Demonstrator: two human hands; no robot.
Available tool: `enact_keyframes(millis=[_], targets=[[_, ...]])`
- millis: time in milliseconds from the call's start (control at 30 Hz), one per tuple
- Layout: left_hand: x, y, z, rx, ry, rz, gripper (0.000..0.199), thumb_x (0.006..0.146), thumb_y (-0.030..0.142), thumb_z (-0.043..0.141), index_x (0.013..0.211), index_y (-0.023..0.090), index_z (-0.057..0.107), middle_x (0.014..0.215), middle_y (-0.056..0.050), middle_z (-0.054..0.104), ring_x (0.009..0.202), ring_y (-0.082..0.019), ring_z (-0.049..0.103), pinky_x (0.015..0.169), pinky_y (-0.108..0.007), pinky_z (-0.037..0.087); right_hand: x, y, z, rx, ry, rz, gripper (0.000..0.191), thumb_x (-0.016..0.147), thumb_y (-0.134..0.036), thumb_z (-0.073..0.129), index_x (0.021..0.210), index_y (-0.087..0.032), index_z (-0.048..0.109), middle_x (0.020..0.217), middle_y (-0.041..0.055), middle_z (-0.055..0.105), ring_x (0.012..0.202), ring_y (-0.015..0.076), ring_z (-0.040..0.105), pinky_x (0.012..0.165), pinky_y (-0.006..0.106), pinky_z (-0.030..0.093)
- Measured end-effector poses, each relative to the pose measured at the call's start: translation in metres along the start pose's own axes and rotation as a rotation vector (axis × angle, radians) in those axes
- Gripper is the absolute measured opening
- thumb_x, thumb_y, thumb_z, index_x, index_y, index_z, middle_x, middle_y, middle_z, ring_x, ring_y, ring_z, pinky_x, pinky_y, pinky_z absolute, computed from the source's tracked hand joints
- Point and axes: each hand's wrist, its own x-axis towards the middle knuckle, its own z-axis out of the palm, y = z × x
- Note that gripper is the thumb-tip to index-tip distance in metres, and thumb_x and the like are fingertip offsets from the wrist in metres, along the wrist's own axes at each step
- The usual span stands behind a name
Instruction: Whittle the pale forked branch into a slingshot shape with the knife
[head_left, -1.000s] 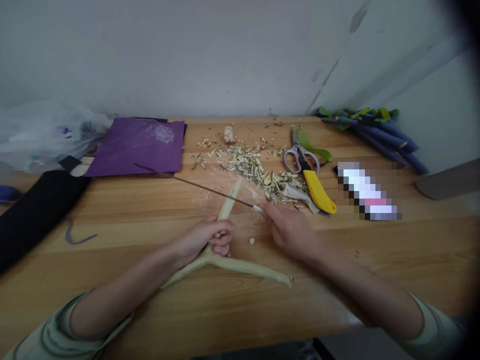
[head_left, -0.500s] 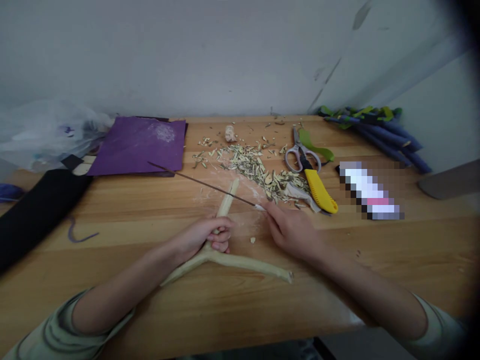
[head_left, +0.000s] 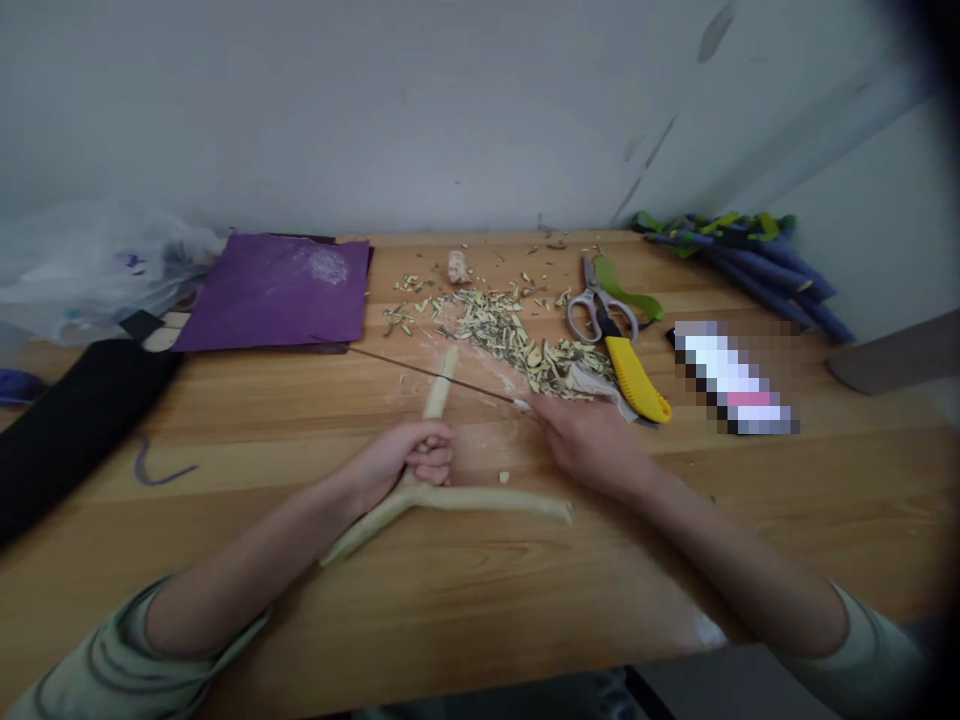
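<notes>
Left hand: we see the fingers curled tightly around the stem of a forked stick, just above its fork.
Right hand: we see it pinching the pale end of a thin rod between thumb and fingers.
Stick: its stem rises beyond the left hand, one branch runs under that forearm toward us, and the other reaches into the space on the near side of the right hand.
Rod: from the right hand it slants away to the left, crossing the stem near its tip, past the left hand; we cannot tell whether the two touch.
Crumb: we find it on the worktop, between the hands.
Shavings: heaped beyond both hands.
Scissors: beyond the right hand, their handles just beside a yellow-handled tool.
Purple sheet: we see it beyond the left hand, off to its left.
Stick bundle: far beyond the right hand, to its right.
</notes>
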Motion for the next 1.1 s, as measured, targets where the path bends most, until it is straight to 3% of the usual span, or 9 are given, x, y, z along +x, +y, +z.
enact_keyframes(millis=[100,267,400,533,633,767,967,1100], targets=[[0.000,-0.004,0.006,0.103,-0.009,0.011,0.035,0.072,0.024,0.049,0.045,0.019,0.028,0.035,0.010,0.022,0.033,-0.004,0.024,0.052,-0.023,0.040,0.001,0.000,-0.001,0.035,0.022,-0.047,0.026,0.083,-0.016,0.035,0.100,-0.017,0.055,0.074,0.0058,0.066,0.059,0.0153,0.057,0.050,0.025,0.028],[-0.001,-0.005,0.005,0.072,0.040,0.055,0.034,0.072,0.024,0.049,0.046,0.020,0.027,0.037,0.011,0.019,0.035,-0.004,0.023,0.055,-0.022,0.040,-0.001,0.013,-0.001,0.104,0.010,-0.060,0.026,0.085,-0.020,0.035,0.099,-0.019,0.057,0.077,0.0051,0.066,0.064,0.0155,0.058,0.054,0.024,0.032],[-0.002,-0.006,0.007,0.101,0.047,0.047,0.035,0.071,0.025,0.050,0.046,0.019,0.026,0.037,0.010,0.021,0.036,-0.004,0.026,0.053,-0.022,0.039,0.002,0.010,0.000,0.108,0.036,-0.055,0.028,0.084,-0.019,0.035,0.102,-0.017,0.056,0.076,0.0062,0.066,0.061,0.0150,0.056,0.053,0.024,0.031],[-0.004,-0.008,0.014,0.149,0.002,0.010,0.034,0.070,0.027,0.052,0.047,0.019,0.029,0.037,0.010,0.023,0.035,-0.004,0.025,0.053,-0.023,0.039,0.001,0.014,-0.004,0.216,-0.010,-0.193,0.030,0.084,-0.017,0.034,0.105,-0.019,0.055,0.079,0.0043,0.066,0.067,0.0137,0.058,0.056,0.022,0.033],[-0.005,-0.009,0.018,0.173,-0.011,0.019,0.033,0.072,0.026,0.049,0.045,0.019,0.030,0.036,0.009,0.027,0.034,-0.004,0.027,0.051,-0.023,0.038,-0.001,0.016,-0.006,0.208,0.017,-0.234,0.030,0.086,-0.022,0.033,0.105,-0.018,0.056,0.071,0.0038,0.064,0.062,0.0132,0.056,0.056,0.023,0.032],[-0.005,-0.009,0.015,0.121,0.040,0.052,0.033,0.072,0.024,0.048,0.045,0.019,0.029,0.035,0.010,0.023,0.034,-0.004,0.027,0.051,-0.022,0.038,-0.003,0.012,0.000,0.080,0.091,-0.133,0.030,0.088,-0.028,0.032,0.093,-0.016,0.060,0.062,0.0034,0.061,0.052,0.0128,0.052,0.049,0.024,0.026],[-0.006,-0.006,0.003,0.053,0.180,0.186,0.034,0.072,0.024,0.049,0.047,0.019,0.027,0.038,0.010,0.021,0.035,-0.004,0.026,0.050,-0.021,0.037,-0.004,0.022,0.002,0.065,0.113,-0.174,0.026,0.085,-0.022,0.035,0.096,-0.017,0.058,0.062,0.0022,0.061,0.054,0.0121,0.051,0.051,0.024,0.027],[-0.008,-0.010,0.010,0.144,0.074,0.074,0.033,0.073,0.025,0.048,0.045,0.019,0.030,0.035,0.009,0.026,0.034,-0.005,0.029,0.052,-0.023,0.039,-0.002,0.016,0.001,0.043,0.113,-0.202,0.027,0.083,-0.019,0.035,0.097,-0.018,0.058,0.060,0.0016,0.061,0.051,0.0124,0.049,0.048,0.025,0.024]])
